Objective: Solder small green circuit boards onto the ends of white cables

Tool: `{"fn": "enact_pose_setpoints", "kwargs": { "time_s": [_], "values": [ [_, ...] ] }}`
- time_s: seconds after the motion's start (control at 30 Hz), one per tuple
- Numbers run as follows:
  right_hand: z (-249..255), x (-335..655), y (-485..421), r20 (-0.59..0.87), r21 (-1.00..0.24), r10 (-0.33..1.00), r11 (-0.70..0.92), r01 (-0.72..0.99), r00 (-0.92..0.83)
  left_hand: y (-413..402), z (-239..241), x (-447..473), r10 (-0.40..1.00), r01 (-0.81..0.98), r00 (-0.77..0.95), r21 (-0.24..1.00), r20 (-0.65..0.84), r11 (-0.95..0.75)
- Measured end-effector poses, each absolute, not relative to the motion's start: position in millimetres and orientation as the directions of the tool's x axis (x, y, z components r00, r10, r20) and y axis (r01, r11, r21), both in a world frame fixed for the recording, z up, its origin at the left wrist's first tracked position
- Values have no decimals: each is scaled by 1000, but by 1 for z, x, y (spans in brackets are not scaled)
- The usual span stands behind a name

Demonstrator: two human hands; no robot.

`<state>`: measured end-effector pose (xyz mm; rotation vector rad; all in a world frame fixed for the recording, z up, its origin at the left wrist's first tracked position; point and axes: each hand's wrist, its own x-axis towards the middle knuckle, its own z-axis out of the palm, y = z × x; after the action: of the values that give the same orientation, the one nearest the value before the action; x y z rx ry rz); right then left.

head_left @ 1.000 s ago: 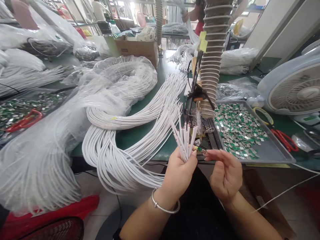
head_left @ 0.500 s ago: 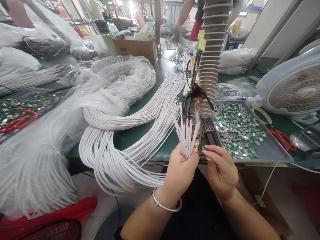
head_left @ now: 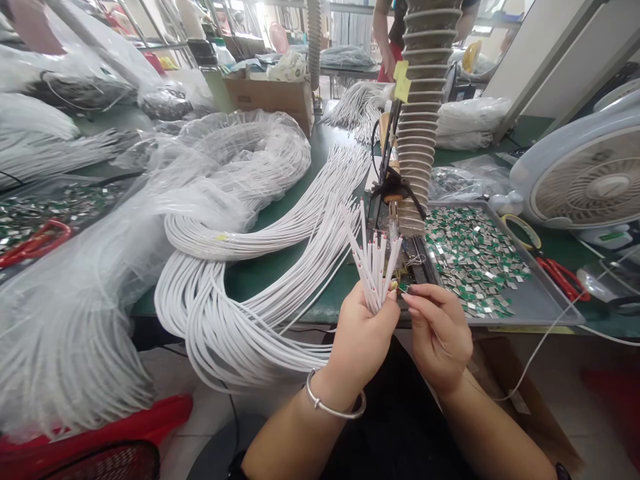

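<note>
My left hand (head_left: 363, 333) is closed around a bundle of white cables (head_left: 373, 267), whose cut ends with reddish tips fan upward. The cables trail left to a large looped bunch (head_left: 210, 300) on the table edge. My right hand (head_left: 443, 333) is in a pinch just right of the bundle, with a thin silvery wire (head_left: 407, 289) at its fingertips. A small green circuit board (head_left: 403, 285) shows between the two hands, by the soldering iron stand (head_left: 395, 193); what supports it is hard to make out.
A grey tray (head_left: 550, 310) with many small green-and-silver boards (head_left: 475, 260) stands at right, beside red-handled scissors (head_left: 563, 277) and a fan (head_left: 600, 173). A ribbed hose (head_left: 420, 133) hangs behind the stand. Plastic-wrapped cables (head_left: 200, 173) lie left. Another person's arm (head_left: 384, 40) shows at the back.
My hands stay close together with small shifts; the green board between them now looks slightly lower and more hidden. At the back, the other person's arm has drawn away from the far cables.
</note>
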<state>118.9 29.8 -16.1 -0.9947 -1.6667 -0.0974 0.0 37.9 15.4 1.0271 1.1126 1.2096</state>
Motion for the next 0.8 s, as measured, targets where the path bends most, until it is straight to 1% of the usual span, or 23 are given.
{"fn": "enact_pose_setpoints", "kwargs": {
  "time_s": [0.63, 0.8],
  "values": [
    [-12, 115, 31, 845, -408, 535, 644, 647, 1, 38, 21, 0, 997, -181, -7, 980, -79, 77],
    [-13, 116, 31, 831, -424, 556, 638, 643, -3, 38, 19, 0, 995, -184, -1, 978, -97, 95]
  ]
}}
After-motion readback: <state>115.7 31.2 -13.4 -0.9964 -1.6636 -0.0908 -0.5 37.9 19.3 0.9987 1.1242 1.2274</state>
